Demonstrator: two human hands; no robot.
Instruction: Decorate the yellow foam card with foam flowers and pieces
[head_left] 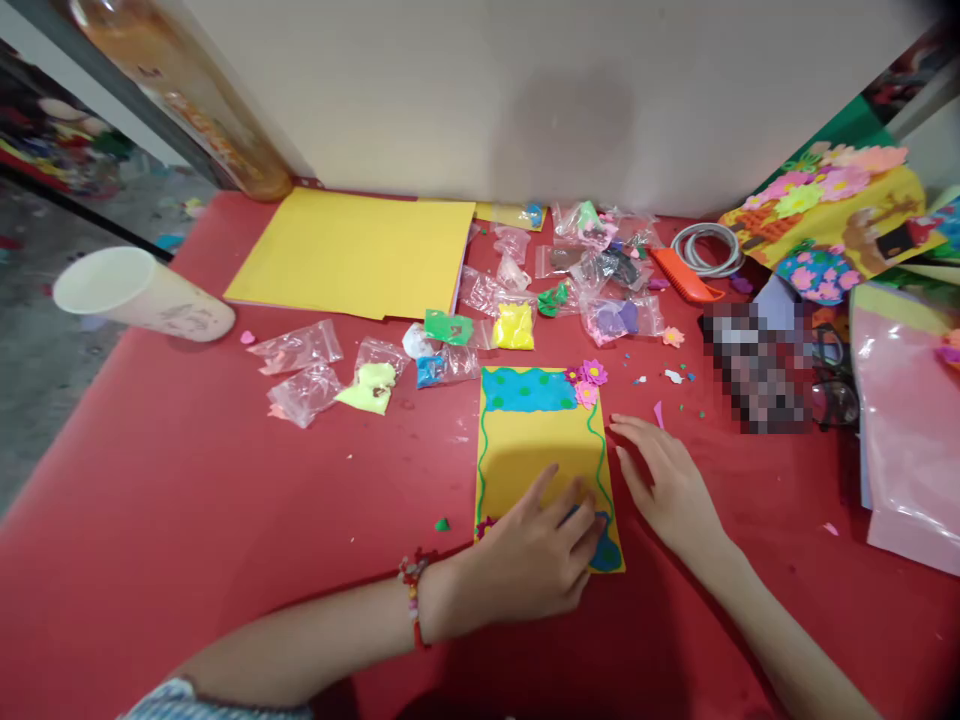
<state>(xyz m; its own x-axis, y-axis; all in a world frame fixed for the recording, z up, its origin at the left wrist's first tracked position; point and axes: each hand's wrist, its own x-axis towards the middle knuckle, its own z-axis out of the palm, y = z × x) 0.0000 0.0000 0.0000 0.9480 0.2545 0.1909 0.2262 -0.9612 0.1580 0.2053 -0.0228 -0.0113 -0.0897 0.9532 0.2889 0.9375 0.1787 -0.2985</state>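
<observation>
A yellow card (540, 450) lies on the red table, with a blue clay band (525, 390) dotted green along its top, pink clay flowers (589, 382) at its top right corner and wavy green lines down both sides. My left hand (536, 550), with a beaded bracelet at the wrist, rests over the card's lower part, fingers apart, and hides much of the lower blue patch (607, 553). Just right of the card, my right hand (667, 485) lies on the table with its fingers stretched out and nothing in them.
Bags of coloured clay (514, 325) are spread behind the card. A paper cup (142, 295) lies tipped at the left by yellow sheets (360, 250). An orange cutter (686, 277), coiled cable (707, 250), glasses (834, 402) and pink packet (911, 440) are at the right.
</observation>
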